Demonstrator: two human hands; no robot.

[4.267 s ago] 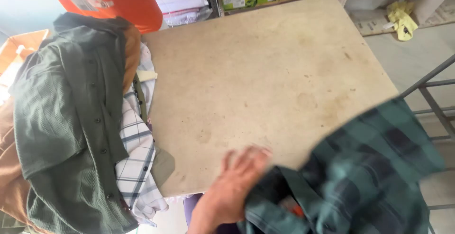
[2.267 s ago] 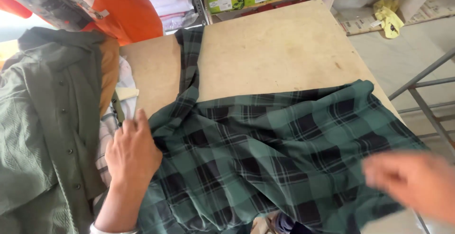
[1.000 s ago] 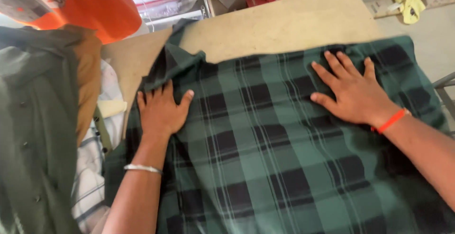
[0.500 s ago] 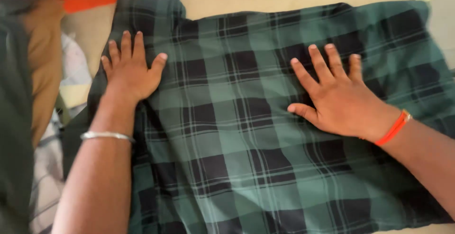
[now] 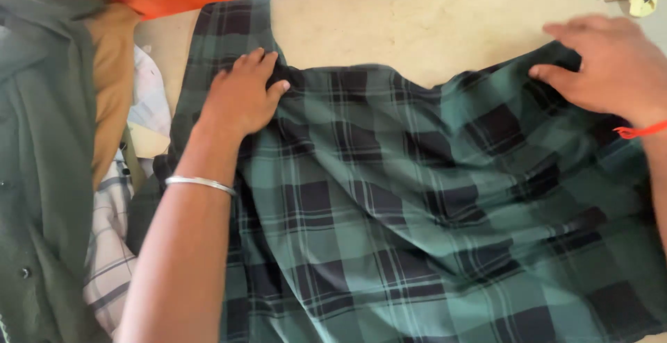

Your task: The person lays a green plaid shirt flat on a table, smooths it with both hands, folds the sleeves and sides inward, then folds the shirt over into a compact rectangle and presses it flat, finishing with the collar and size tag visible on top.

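the plaid shirt (image 5: 417, 204) lay rumpled on the table (image 5: 431, 17). the left hand (image 5: 240, 96) pressed flat near its collar edge; the right hand (image 5: 604, 65) pinched the far edge. uneven pulling could have set creases in.

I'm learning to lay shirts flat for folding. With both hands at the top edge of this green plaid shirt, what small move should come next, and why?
Probably draw the right hand outward to the right while the left hand pins the cloth. The green plaid shirt shows diagonal wrinkles across its middle and a sagging top edge between the hands, so tension along that edge should flatten it on the table.
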